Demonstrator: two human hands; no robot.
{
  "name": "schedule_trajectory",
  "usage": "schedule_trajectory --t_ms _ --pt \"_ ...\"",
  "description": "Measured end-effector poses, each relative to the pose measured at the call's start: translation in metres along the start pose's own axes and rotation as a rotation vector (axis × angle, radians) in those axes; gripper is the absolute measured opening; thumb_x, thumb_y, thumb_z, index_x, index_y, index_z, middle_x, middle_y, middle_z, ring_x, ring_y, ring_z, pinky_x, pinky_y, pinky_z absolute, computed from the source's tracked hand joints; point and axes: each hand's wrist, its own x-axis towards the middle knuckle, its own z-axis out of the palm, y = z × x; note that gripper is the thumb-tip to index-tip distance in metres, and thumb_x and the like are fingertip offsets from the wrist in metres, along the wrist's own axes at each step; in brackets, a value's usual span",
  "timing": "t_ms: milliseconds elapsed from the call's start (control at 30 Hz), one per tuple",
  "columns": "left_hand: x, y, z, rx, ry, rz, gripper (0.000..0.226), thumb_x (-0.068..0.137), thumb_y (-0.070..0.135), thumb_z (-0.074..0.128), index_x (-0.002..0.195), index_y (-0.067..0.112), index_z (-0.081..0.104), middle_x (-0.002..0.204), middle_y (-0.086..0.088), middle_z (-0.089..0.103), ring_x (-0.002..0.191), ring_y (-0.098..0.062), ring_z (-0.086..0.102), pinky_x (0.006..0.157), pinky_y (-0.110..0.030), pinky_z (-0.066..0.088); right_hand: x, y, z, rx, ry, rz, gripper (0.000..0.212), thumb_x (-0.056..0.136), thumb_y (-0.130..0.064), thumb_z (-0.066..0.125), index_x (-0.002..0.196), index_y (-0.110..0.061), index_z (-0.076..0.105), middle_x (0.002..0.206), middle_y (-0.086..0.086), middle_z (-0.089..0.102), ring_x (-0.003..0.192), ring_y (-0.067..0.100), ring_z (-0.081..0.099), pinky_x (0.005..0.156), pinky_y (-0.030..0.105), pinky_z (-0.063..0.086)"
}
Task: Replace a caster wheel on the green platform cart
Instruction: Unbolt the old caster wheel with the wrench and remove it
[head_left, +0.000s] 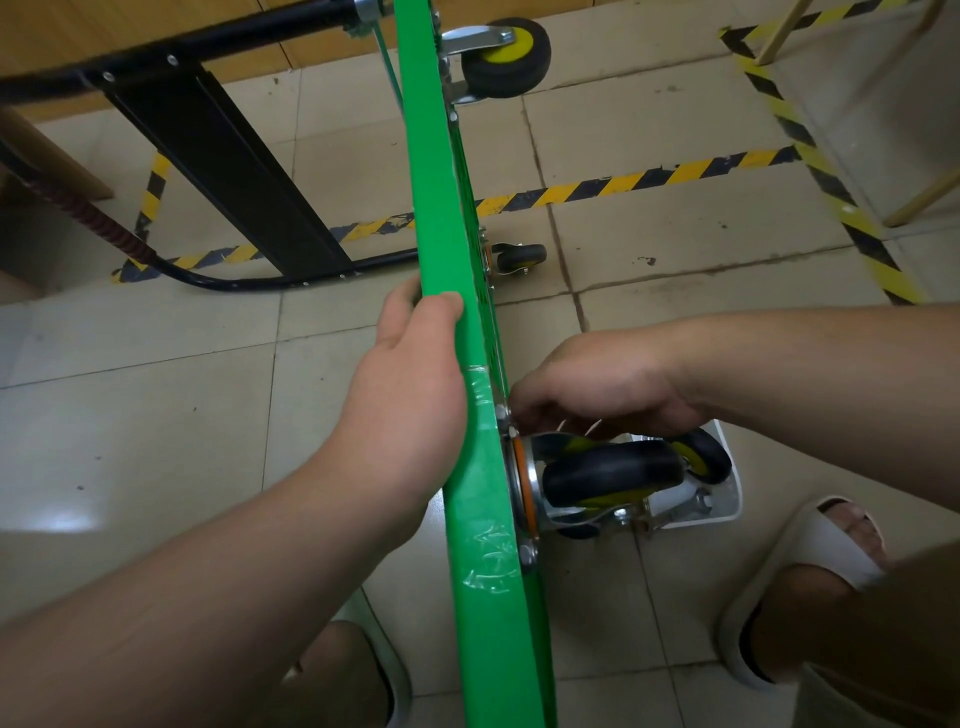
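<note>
Green platform cart (441, 208) stands on its long edge on the tiled floor (156, 415), deck upright, underside facing my right. Black handle (218, 156) lies folded out to the left of the deck.

Left hand (410, 374) clamped over the cart's top edge: thumb on the near face, fingers wrapped over and out of sight. Clear tape wrinkles on the edge just below that grip.

Right hand (602, 384) on the other side of the deck, well apart from the left. Its fingers (540, 415) curl down to the mounting plate of the nearest caster wheel (613, 473). They hide whatever they touch, so I cannot tell if they pinch a fastener or only rest there. That caster is black-tyred with a yellow hub and sits against the underside near my end of the cart.

Two more casters on the same underside: middle one (519, 257), far one (506, 57).

Behind the near caster, a white tray (730, 499) on the floor. It holds a loose wheel (698, 457) and a wrench (685, 508).

Yellow-black hazard tape (623, 182) crosses the floor beyond.
</note>
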Motion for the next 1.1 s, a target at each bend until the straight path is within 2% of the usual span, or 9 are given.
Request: schedule_trajectory --t_ms 133,267,400,533,700,800,900,1000,1100 --pt "0.0001 -0.0008 -0.0012 0.008 -0.012 0.001 0.033 0.102 0.046 0.037 0.132 0.047 0.051 0.101 0.001 0.065 0.091 -0.022 0.065 0.074 -0.038 0.051 -0.0006 0.0014 0.0005 -0.038 0.028 -0.002 0.028 0.098 -0.037 0.059 0.107 -0.013 0.07 0.101 0.008 0.073 0.096 0.026 0.069 0.076 0.034 0.056" --pt "-0.0007 0.0001 -0.0011 0.023 -0.022 0.011 0.033 0.103 0.045 0.036 0.133 0.047 0.05 0.101 0.001 0.065 0.09 -0.021 0.064 0.07 -0.036 0.048 0.0 0.0018 -0.0022 -0.029 -0.004 -0.027 0.024 0.094 -0.027 0.064 0.108 -0.009 0.072 0.101 0.009 0.074 0.101 0.029 0.069 0.086 0.039 0.058" --pt "-0.0005 0.0001 -0.0007 0.013 -0.021 0.005 0.033 0.103 0.046 0.037 0.133 0.046 0.051 0.103 -0.001 0.065 0.091 -0.023 0.065 0.074 -0.038 0.051 0.0013 0.0002 -0.0042 0.034 -0.081 -0.014 0.025 0.089 -0.013 0.068 0.112 -0.004 0.07 0.092 0.007 0.076 0.091 0.027 0.071 0.081 0.038 0.057" --pt "-0.0005 0.0005 -0.0001 0.012 -0.009 0.001 0.034 0.102 0.046 0.037 0.134 0.047 0.049 0.101 0.001 0.064 0.091 -0.022 0.064 0.072 -0.037 0.048 0.0014 0.0003 -0.0023 0.016 -0.063 -0.001 0.028 0.093 -0.023 0.063 0.114 -0.006 0.069 0.097 0.006 0.073 0.094 0.026 0.065 0.09 0.042 0.053" --pt "-0.001 0.0005 -0.0007 0.004 -0.009 -0.002 0.032 0.102 0.045 0.038 0.132 0.048 0.05 0.102 0.002 0.065 0.09 -0.021 0.065 0.071 -0.036 0.05 0.0018 0.0005 0.0003 -0.008 0.029 -0.012 0.031 0.098 -0.033 0.056 0.109 -0.008 0.07 0.096 0.011 0.069 0.088 0.027 0.061 0.084 0.039 0.05" --pt "-0.001 0.0005 -0.001 0.006 -0.012 -0.007 0.033 0.102 0.045 0.038 0.133 0.047 0.051 0.101 0.002 0.064 0.09 -0.021 0.065 0.07 -0.036 0.048 0.0013 0.0016 0.0003 -0.051 0.034 -0.013 0.029 0.097 -0.032 0.059 0.109 -0.008 0.07 0.105 0.013 0.072 0.094 0.029 0.067 0.092 0.041 0.054" --pt "-0.0007 0.0005 -0.001 0.005 -0.013 -0.006 0.033 0.102 0.045 0.038 0.132 0.046 0.052 0.1 0.0 0.065 0.09 -0.022 0.065 0.072 -0.037 0.05 0.0015 0.0015 -0.0015 -0.028 0.008 -0.021 0.026 0.094 -0.026 0.063 0.108 -0.007 0.072 0.095 0.008 0.072 0.09 0.026 0.066 0.089 0.039 0.054" --pt "-0.0006 0.0002 -0.0012 0.018 -0.001 -0.005 0.032 0.102 0.045 0.038 0.131 0.044 0.053 0.096 0.001 0.064 0.087 -0.021 0.065 0.067 -0.035 0.047 0.0022 0.0003 -0.0034 -0.004 -0.039 -0.015 0.027 0.09 -0.019 0.066 0.112 -0.004 0.071 0.094 0.007 0.074 0.092 0.026 0.066 0.097 0.045 0.053" --pt "-0.0009 0.0005 -0.001 0.008 0.0 -0.012 0.032 0.102 0.046 0.038 0.13 0.043 0.053 0.094 0.001 0.062 0.088 -0.022 0.064 0.069 -0.036 0.048 0.0025 0.0003 -0.0045 0.023 -0.078 0.01 0.032 0.088 -0.016 0.066 0.116 -0.002 0.069 0.09 0.006 0.075 0.094 0.027 0.065 0.101 0.049 0.05"
